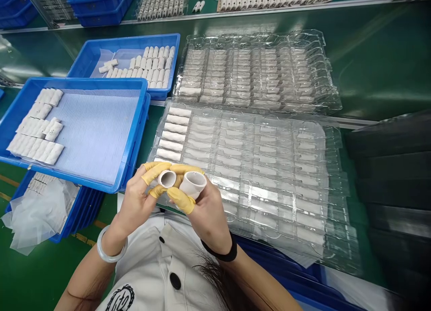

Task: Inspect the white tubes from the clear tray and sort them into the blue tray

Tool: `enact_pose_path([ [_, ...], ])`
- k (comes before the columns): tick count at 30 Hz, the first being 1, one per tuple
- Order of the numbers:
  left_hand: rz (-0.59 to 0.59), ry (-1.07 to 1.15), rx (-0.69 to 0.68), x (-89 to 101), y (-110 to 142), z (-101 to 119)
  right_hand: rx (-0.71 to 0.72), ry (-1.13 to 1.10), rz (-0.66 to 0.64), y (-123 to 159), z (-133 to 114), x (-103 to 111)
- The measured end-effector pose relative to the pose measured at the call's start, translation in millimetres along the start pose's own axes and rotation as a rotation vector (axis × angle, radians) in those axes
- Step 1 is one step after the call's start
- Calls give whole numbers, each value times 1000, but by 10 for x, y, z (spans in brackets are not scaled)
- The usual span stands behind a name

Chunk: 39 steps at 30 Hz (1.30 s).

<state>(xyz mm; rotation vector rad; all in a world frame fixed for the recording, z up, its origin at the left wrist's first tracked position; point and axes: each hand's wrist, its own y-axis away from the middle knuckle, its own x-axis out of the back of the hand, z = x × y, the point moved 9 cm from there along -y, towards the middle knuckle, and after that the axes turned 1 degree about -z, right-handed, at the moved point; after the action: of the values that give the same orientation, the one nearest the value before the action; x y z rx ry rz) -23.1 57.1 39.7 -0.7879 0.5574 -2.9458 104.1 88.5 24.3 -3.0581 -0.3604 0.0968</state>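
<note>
And there's the left hand [136, 203] pinching a ceramic tube [166, 178] in yellow finger cots [153, 172], the right hand [210, 207] gripping a second tube [192, 184] just beside it, both up over the clear plastic tray [323, 142], blue tray [84, 82] off to the left

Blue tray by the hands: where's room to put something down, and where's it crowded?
Inside the blue plastic tray, pale blue ribbed liner lies bare right of the white ceramic pieces. Shiny green bench shows right of the clear plastic trays. It's crowded at the left hand and right hand, holding white ceramic tubes.
</note>
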Motion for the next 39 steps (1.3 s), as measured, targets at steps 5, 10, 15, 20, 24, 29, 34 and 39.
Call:
enact_pose_path([
  [5, 40, -5, 93, 40, 13, -91, -81, -141, -7, -10, 130, -13],
  [10, 73, 531, 537, -32, 91, -418, -455, -617, -85, -18, 365, -91],
  [15, 188, 1128, 884, -236, 142, -597, -686, -850, -109, -21, 447, -201],
  [20, 252, 1394, 1143, -453, 226, -694, -827, -1111, -135, -20, 521, -362],
  [24, 351, 1478, 1247, -509, 310, -723, -947, -1214, -33, 15, 588, -366],
  [29, 417, 1506, 1286, -510, 346, -686, -1016, -1301, 64, 66, 600, -386],
  [34, 443, 1518, 1289, -493, 346, -619, -1038, -1402, 45, 110, 612, -436],
  [39, 452, 1514, 1290, -475, 384, -604, -1056, -1436, 24, 143, 613, -468],
])
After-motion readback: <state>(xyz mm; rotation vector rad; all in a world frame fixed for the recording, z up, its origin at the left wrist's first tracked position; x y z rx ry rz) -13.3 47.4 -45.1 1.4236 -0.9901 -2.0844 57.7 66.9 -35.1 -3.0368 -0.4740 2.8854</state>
